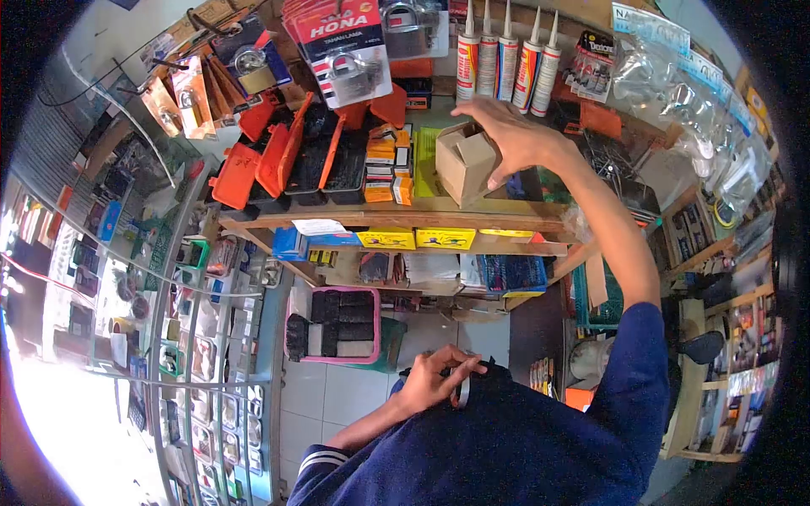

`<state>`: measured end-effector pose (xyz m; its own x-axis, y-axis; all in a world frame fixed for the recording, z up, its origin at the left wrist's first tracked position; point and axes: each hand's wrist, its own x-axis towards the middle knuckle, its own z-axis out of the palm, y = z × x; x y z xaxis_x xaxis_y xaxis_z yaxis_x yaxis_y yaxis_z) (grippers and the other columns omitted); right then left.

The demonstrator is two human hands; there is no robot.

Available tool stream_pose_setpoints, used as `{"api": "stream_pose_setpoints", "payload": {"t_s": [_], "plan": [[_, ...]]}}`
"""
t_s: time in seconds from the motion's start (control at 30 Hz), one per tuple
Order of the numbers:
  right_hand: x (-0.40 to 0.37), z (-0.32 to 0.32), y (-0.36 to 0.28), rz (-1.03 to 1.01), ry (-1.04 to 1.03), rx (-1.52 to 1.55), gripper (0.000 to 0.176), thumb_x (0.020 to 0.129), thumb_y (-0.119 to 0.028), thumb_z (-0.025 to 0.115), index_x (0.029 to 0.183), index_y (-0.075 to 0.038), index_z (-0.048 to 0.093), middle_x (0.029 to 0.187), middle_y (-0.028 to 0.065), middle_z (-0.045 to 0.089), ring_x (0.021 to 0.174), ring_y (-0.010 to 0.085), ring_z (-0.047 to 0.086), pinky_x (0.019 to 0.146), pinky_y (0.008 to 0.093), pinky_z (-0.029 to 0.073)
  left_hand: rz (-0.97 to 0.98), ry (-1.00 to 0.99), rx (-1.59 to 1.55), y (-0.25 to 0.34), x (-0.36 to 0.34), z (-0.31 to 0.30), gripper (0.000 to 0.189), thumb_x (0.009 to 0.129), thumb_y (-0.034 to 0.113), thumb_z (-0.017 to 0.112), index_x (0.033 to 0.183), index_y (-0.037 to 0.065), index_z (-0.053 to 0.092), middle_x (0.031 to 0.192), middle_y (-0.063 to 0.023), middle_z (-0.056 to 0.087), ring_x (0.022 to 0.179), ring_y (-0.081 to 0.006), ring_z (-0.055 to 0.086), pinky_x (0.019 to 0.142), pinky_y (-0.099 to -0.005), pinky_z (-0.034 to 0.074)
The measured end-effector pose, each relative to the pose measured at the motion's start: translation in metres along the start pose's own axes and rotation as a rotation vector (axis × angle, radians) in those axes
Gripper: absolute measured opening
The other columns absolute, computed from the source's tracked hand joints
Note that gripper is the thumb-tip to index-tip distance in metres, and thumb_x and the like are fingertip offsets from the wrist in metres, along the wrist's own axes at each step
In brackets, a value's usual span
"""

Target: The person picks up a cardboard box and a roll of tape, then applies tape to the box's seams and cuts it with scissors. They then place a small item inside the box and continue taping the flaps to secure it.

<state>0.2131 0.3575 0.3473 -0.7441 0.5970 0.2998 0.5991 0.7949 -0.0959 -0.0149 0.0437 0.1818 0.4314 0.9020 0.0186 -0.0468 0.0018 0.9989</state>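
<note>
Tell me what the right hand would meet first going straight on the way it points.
Most likely the cardboard box: the right hand arches at its side, pointing leftward. Depth is unclear, so the forefinger might pass behind it.

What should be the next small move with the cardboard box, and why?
Probably, firm up the right hand on the box: it is spread over the top and side, but I cannot tell how secure the hold is. The left hand is down by the shirt, giving no support.
</note>
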Motion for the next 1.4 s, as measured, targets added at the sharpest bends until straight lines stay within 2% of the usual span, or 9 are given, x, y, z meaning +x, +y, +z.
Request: {"api": "stream_pose_setpoints", "payload": {"t_s": [0.27, 0.53, 0.8, 0.9, 1.0, 1.07, 1.13, 1.2, 1.4], "plan": [[0.002, -0.021, -0.01, 0.263, -0.297, -0.065, 0.105, 0.051, -0.018, 0.093, 0.142, -0.017, 0.04, 0.137, 0.0131, 0.056, 0.131, 0.0329, 0.048, 0.112, 0.0516, 0.025, 0.034, -0.044, -0.036, -0.009, -0.004, -0.026, 0.024, 0.102, 0.017, 0.057, 0.106, -0.006, 0.061, 0.1, -0.0115, 0.075, 0.053, -0.0083, 0.062, 0.045, -0.0255, 0.051], [-0.042, -0.053, 0.034, 0.488, -0.029, -0.131, 0.123, 0.05, -0.031, 0.093, 0.153, -0.012, 0.029, 0.145, 0.0179, 0.05, 0.138, 0.0348, 0.041, 0.118, 0.0525, 0.016, 0.098, -0.063, -0.021, -0.011, -0.005, -0.046, 0.024, 0.102, 0.018, 0.056, 0.108, -0.005, 0.063, 0.1, -0.0107, 0.075, 0.051, -0.0084, 0.061, 0.046, -0.0255, 0.052], [-0.045, -0.021, 0.034, 0.603, -0.31, -0.195, 0.127, 0.049, -0.035, 0.094, 0.154, -0.013, 0.026, 0.146, 0.0187, 0.049, 0.14, 0.0357, 0.04, 0.118, 0.0539, 0.015, 0.056, -0.102, 0.009, -0.011, -0.01, -0.057, 0.023, 0.102, 0.016, 0.056, 0.111, -0.004, 0.065, 0.096, -0.0098, 0.075, 0.053, -0.0068, 0.06, 0.047, -0.0249, 0.052], [-0.054, -0.011, 0.015, 0.546, -0.092, -0.346, 0.122, 0.053, -0.035, 0.092, 0.153, -0.013, 0.027, 0.137, 0.0179, 0.056, 0.132, 0.0372, 0.046, 0.116, 0.0548, 0.017, 0.047, -0.06, 0.009, -0.013, -0.014, -0.058, 0.022, 0.101, 0.015, 0.057, 0.108, -0.004, 0.066, 0.092, -0.0091, 0.075, 0.053, -0.0069, 0.06, 0.047, -0.0247, 0.052], [-0.039, -0.006, -0.022, 0.356, 0.359, -0.369, 0.093, 0.065, -0.031, 0.088, 0.143, -0.011, 0.041, 0.123, 0.0167, 0.061, 0.12, 0.0341, 0.054, 0.109, 0.0501, 0.032, 0.052, -0.028, -0.027, -0.015, -0.013, -0.056, 0.022, 0.101, 0.015, 0.058, 0.106, -0.004, 0.067, 0.09, -0.0086, 0.075, 0.053, -0.0078, 0.062, 0.046, -0.0249, 0.052], [-0.021, 0.019, -0.051, 0.418, 0.629, 0.061, 0.054, 0.08, -0.031, 0.078, 0.125, -0.01, 0.056, 0.114, 0.0197, 0.067, 0.106, 0.036, 0.064, 0.091, 0.0469, 0.049, 0.04, -0.028, -0.05, -0.014, -0.013, -0.055, 0.021, 0.1, 0.015, 0.059, 0.105, -0.004, 0.068, 0.09, -0.0086, 0.074, 0.053, -0.0082, 0.063, 0.046, -0.0251, 0.052], [-0.009, 0.037, -0.088, 0.696, 0.292, 0.262, 0.033, 0.086, -0.024, 0.071, 0.11, -0.005, 0.061, 0.101, 0.0193, 0.069, 0.091, 0.0358, 0.069, 0.074, 0.0455, 0.055, 0.076, -0.037, 0.018, -0.008, -0.011, -0.055, 0.021, 0.1, 0.015, 0.06, 0.106, -0.003, 0.07, 0.09, -0.0084, 0.074, 0.055, -0.0095, 0.065, 0.045, -0.0254, 0.052], [-0.01, 0.096, -0.068, 0.583, 0.312, 0.002, 0.021, 0.085, -0.014, 0.069, 0.099, -0.001, 0.06, 0.076, 0.0164, 0.067, 0.072, 0.0389, 0.067, 0.066, 0.0459, 0.054, 0.077, -0.042, 0.031, -0.004, -0.012, -0.053, 0.02, 0.099, 0.014, 0.061, 0.105, -0.002, 0.07, 0.09, -0.0085, 0.075, 0.056, -0.0097, 0.065, 0.046, -0.0257, 0.053], [0.004, 0.132, -0.044, 0.741, 0.177, -0.127, 0.019, 0.086, -0.013, 0.064, 0.096, 0.002, 0.066, 0.09, 0.024, 0.069, 0.085, 0.0417, 0.069, 0.073, 0.0499, 0.056, 0.248, -0.03, 0.106, -0.011, -0.017, -0.054, 0.019, 0.099, 0.012, 0.061, 0.105, -0.003, 0.071, 0.096, -0.0118, 0.075, 0.058, -0.0102, 0.067, 0.048, -0.0268, 0.056]]}}
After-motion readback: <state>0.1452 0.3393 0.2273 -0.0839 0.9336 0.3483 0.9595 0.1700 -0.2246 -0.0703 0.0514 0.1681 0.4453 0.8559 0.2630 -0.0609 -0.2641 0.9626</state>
